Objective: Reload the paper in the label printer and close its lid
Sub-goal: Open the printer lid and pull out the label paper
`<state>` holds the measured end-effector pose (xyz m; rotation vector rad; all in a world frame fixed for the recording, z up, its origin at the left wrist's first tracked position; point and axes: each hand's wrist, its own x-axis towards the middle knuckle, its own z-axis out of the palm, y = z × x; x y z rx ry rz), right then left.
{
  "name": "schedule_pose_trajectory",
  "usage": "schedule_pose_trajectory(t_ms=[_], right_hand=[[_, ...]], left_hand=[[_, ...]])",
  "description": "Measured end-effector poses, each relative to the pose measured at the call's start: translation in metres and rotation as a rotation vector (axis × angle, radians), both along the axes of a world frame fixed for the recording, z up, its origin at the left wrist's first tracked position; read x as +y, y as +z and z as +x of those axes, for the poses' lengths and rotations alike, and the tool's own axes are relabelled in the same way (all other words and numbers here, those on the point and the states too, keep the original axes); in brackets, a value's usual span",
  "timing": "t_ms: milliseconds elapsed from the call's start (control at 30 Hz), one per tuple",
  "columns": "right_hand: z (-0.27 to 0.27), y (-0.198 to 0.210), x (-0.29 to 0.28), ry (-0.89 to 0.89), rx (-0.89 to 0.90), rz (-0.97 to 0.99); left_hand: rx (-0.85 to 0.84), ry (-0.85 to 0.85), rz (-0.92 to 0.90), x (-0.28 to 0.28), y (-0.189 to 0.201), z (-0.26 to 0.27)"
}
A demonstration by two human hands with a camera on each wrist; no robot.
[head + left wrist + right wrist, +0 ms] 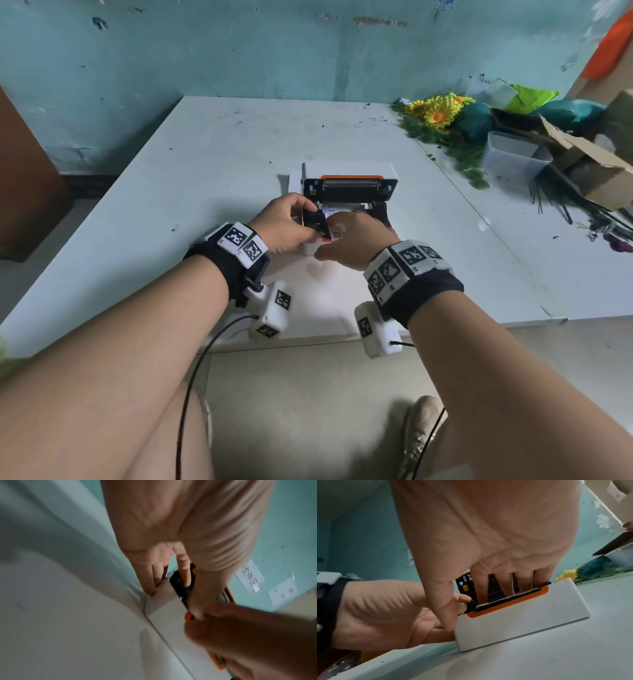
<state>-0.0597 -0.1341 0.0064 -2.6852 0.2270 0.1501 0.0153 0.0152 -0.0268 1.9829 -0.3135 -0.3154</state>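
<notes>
- Table (205, 164), white and scuffed, filled most of what I saw from the head camera, set against a worn turquoise wall (171, 51).
- Clutter sat along the table's far right edge: a torn cardboard box (582, 161), a clear plastic tub (512, 156) and yellow artificial flowers (436, 111) with green leaves, all well apart from my work.
- Label printer (349, 181), white with orange trim, stood near the middle of the table with its lid (349, 169) raised upright at the back, so the black paper bay lay open toward me.
- My left hand (287, 222) was on the printer's left side; thumb and fingers (184, 568) were curled around a black part at the left end of the bay, with the lower fingers against the white casing.
- My right hand (356, 240) lay over the front of the bay; in the right wrist view its fingers (503, 582) reached straight down into the opening behind the orange-edged front panel (508, 605), and the thumb pressed on the panel's left corner.
- Paper (334, 219), white with small printed marks, showed inside the bay between my two hands; I could not tell whether my right fingers pinched it or only pressed on it.
</notes>
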Motion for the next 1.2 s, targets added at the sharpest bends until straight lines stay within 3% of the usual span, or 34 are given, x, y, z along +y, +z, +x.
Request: schedule_pose_trajectory(t_ms=[133, 400, 533, 700, 933, 1200], right_hand=[[-0.003, -0.001, -0.017, -0.028, 0.033, -0.036], [-0.009, 0.002, -0.035, -0.020, 0.086, -0.134], [-0.007, 0.001, -0.038, -0.019, 0.073, -0.109], [-0.006, -0.003, -0.037, -0.044, 0.103, -0.132], [-0.004, 0.006, -0.031, -0.132, 0.049, -0.134], [-0.007, -0.001, -0.033, -0.099, -0.006, -0.124]], left_hand=[[0.089, -0.110, -0.024, -0.011, 0.002, 0.001], [-0.066, 0.084, 0.119, -0.039, 0.000, 0.006], [-0.007, 0.149, 0.043, -0.042, 0.002, 0.003], [0.085, 0.106, -0.087, -0.041, 0.006, -0.001], [0.077, 0.162, -0.043, -0.052, 0.010, -0.005], [0.104, 0.158, -0.077, -0.056, 0.008, -0.012]])
